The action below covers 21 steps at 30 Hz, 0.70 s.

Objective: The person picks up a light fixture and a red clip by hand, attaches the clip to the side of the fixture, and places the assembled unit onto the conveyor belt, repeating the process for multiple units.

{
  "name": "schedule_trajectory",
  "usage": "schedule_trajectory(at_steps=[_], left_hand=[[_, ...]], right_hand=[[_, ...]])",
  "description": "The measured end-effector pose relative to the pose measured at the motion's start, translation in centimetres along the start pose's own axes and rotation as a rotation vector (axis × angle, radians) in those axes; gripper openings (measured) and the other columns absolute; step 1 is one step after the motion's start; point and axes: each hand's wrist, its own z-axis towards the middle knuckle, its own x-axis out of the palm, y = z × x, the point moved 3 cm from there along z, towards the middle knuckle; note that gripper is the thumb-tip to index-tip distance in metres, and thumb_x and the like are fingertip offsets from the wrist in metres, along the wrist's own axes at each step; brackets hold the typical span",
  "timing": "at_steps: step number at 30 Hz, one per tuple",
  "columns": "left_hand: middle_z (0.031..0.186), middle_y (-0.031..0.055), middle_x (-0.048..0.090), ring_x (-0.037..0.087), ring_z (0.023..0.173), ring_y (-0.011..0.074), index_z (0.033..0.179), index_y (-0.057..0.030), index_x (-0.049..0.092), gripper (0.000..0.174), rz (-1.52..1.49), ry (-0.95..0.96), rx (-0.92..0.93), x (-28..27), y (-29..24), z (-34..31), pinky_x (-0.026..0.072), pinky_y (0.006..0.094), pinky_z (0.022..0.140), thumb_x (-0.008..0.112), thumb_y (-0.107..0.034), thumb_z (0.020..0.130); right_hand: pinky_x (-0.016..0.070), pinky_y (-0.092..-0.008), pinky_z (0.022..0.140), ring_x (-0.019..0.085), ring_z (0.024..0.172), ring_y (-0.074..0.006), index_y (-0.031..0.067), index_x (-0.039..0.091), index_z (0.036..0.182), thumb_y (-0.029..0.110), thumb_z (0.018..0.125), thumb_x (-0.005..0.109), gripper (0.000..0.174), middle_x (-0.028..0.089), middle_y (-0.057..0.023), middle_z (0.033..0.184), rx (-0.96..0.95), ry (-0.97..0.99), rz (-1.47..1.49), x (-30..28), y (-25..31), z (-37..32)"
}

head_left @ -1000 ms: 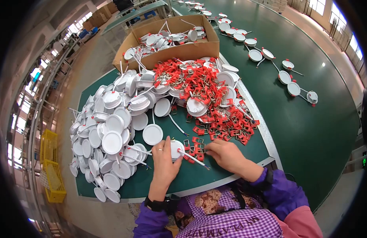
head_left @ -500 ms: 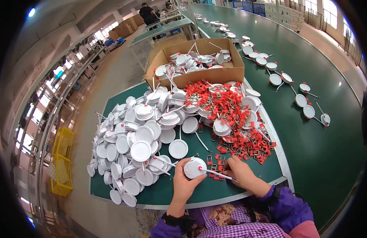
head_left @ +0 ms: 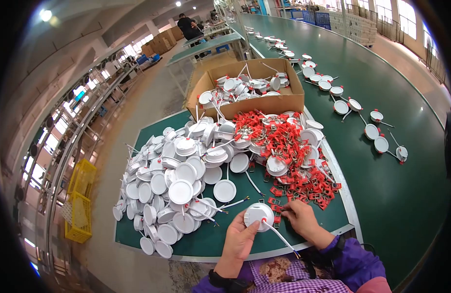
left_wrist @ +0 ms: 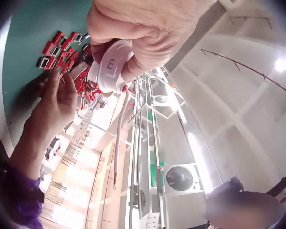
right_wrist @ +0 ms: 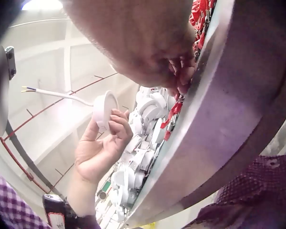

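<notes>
My left hand (head_left: 238,239) grips a round white downlight (head_left: 257,215) by its rim, back side up. Its white cable (head_left: 283,236) trails toward the table's front edge, with bare coloured wire ends. A letter E shows on the lamp's side in the left wrist view. Just right of the lamp, my right hand (head_left: 303,222) bends its fingers and thumb together on a red clip (left_wrist: 63,64) with a metal frame. Several loose red clips (head_left: 274,201) lie at those fingertips on the green table. In the right wrist view the pinch itself is mostly hidden by the hand.
A heap of white downlights (head_left: 159,183) covers the table's left side. Behind my right hand lies a pile of red clips (head_left: 303,178). A cardboard box (head_left: 269,103) of lamps stands at the back. Lamps with clips line the green conveyor (head_left: 362,190) on the right.
The head view has tilted up and shifted left. My left hand has turned the downlight, its cable swinging down toward me. My right fingers stay among the loose clips.
</notes>
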Motion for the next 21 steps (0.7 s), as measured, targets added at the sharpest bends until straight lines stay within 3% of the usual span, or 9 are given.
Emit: schedule_trajectory(at_steps=[3, 5, 6, 8, 12, 14, 18, 20, 21], left_hand=[[0.113, 0.0123, 0.055, 0.055, 0.105, 0.0232, 0.116, 0.0008, 0.046, 0.035, -0.046, -0.031, -0.123, -0.5, 1.4, -0.1, 0.0428, 0.0393, 0.095, 0.059, 0.0, 0.084], [0.112, 0.0123, 0.056, 0.055, 0.105, 0.0229, 0.115, 0.0005, 0.045, 0.034, -0.059, -0.036, -0.13, -0.2, 1.6, -0.2, 0.043, 0.039, 0.094, 0.059, 0.001, 0.084], [0.112, 0.0122, 0.056, 0.055, 0.104, 0.0225, 0.115, 0.0002, 0.045, 0.034, -0.073, -0.042, -0.138, -0.1, 1.7, -0.3, 0.0432, 0.0386, 0.094, 0.059, 0.001, 0.084], [0.111, 0.0113, 0.056, 0.055, 0.103, 0.0206, 0.113, 0.0003, 0.045, 0.032, -0.036, -0.027, -0.102, 0.2, 2.1, -0.5, 0.0444, 0.0359, 0.092, 0.059, 0.0, 0.084], [0.111, 0.0104, 0.056, 0.057, 0.099, 0.0176, 0.111, 0.0002, 0.045, 0.03, 0.056, -0.024, -0.054, 1.2, 2.0, -0.8, 0.0486, 0.0323, 0.087, 0.06, -0.002, 0.085], [0.111, 0.0115, 0.056, 0.058, 0.099, 0.0196, 0.112, -0.0012, 0.044, 0.03, 0.069, -0.013, -0.043, 1.5, 2.1, -0.8, 0.0497, 0.0349, 0.086, 0.059, -0.001, 0.085], [0.11, 0.0118, 0.056, 0.058, 0.099, 0.0201, 0.112, -0.0021, 0.044, 0.03, 0.107, 0.0, -0.019, 1.6, 2.7, -0.7, 0.0511, 0.036, 0.086, 0.058, -0.001, 0.086], [0.11, 0.0109, 0.056, 0.057, 0.099, 0.0181, 0.112, -0.0005, 0.044, 0.031, 0.132, 0.003, -0.001, 1.7, 2.9, -0.8, 0.0495, 0.0333, 0.086, 0.059, -0.002, 0.086], [0.109, 0.01, 0.056, 0.056, 0.099, 0.0161, 0.113, 0.001, 0.045, 0.032, 0.157, 0.007, 0.018, 1.8, 2.9, -0.8, 0.0479, 0.0306, 0.087, 0.06, -0.003, 0.085]], right_hand=[[0.0477, -0.0334, 0.06, 0.062, 0.07, -0.027, 0.0002, 0.056, 0.092, 0.008, 0.078, 0.066, 0.019, 0.06, -0.0138, 0.078, 0.078, 0.042, 0.002, -1.1, 1.0, 0.2], [0.0462, -0.0293, 0.054, 0.062, 0.06, -0.0178, -0.0013, 0.058, 0.09, 0.007, 0.081, 0.065, 0.015, 0.061, -0.0104, 0.073, 0.295, 0.071, 0.29, -1.5, 1.2, 0.3], [0.0462, -0.0293, 0.054, 0.062, 0.06, -0.0178, -0.0013, 0.058, 0.09, 0.007, 0.081, 0.065, 0.015, 0.061, -0.0104, 0.073, 0.296, 0.07, 0.289, -1.8, 1.6, 0.3], [0.0433, -0.0247, 0.049, 0.058, 0.055, -0.009, -0.0016, 0.059, 0.088, 0.007, 0.083, 0.063, 0.011, 0.061, -0.0063, 0.069, 0.298, 0.017, 0.439, -2.5, 2.2, 0.5], [0.0421, -0.0225, 0.049, 0.055, 0.056, -0.0063, -0.0009, 0.06, 0.087, 0.006, 0.081, 0.065, 0.01, 0.06, -0.0031, 0.067, 0.307, -0.022, 0.399, -3.7, 2.8, 0.7], [0.0411, -0.0218, 0.049, 0.053, 0.056, -0.0047, -0.0009, 0.061, 0.086, 0.007, 0.08, 0.066, 0.011, 0.059, -0.0028, 0.064, 0.246, -0.073, 0.324, -4.0, 3.1, 0.7], [0.0419, -0.0239, 0.049, 0.054, 0.054, -0.0087, 0.0, 0.062, 0.084, 0.006, 0.078, 0.067, 0.011, 0.059, -0.005, 0.065, 0.206, -0.067, 0.226, -4.2, 4.2, 0.3], [0.0434, -0.0275, 0.049, 0.057, 0.055, -0.017, 0.0015, 0.063, 0.084, 0.006, 0.075, 0.068, 0.011, 0.058, -0.0078, 0.067, -0.035, -0.072, 0.054, -4.0, 5.0, 0.1], [0.0451, -0.031, 0.052, 0.058, 0.059, -0.0241, 0.0029, 0.063, 0.084, 0.007, 0.074, 0.069, 0.012, 0.058, -0.0097, 0.07, -0.025, -0.063, 0.01, -4.1, 5.7, -0.1]])
